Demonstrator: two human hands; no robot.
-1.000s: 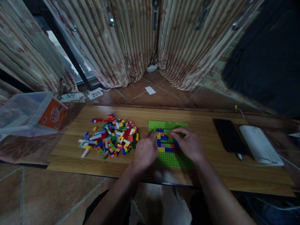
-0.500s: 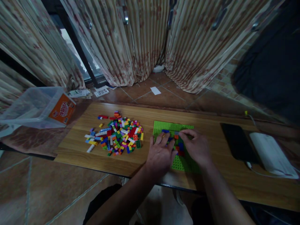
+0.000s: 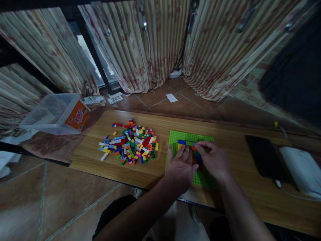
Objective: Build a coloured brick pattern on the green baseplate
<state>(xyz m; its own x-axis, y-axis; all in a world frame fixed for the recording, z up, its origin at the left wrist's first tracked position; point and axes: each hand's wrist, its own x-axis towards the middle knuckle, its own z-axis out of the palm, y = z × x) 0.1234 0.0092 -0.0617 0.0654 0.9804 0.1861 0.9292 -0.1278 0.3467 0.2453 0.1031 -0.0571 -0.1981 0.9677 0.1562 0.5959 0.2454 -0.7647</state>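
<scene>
A green baseplate (image 3: 187, 137) lies on the wooden board (image 3: 140, 170), with a low build of blue, yellow and orange bricks (image 3: 182, 143) on it, mostly hidden by my hands. My left hand (image 3: 181, 166) lies flat on the build, fingers stretched out over the bricks. My right hand (image 3: 213, 159) rests beside it on the plate, its fingers curled and pressed down on the bricks near the plate's far side. A heap of loose coloured bricks (image 3: 131, 144) lies to the left of the plate.
A clear plastic box with an orange label (image 3: 59, 113) lies tipped at the far left. A black phone (image 3: 264, 159) and a white device with a cable (image 3: 302, 169) sit at the right. Curtains (image 3: 150, 47) hang beyond the board, with paper scraps on the tiled floor.
My left hand has slid from the plate's left edge onto the build and flattened over it. My right hand has stayed on the bricks. My view has swung left.
</scene>
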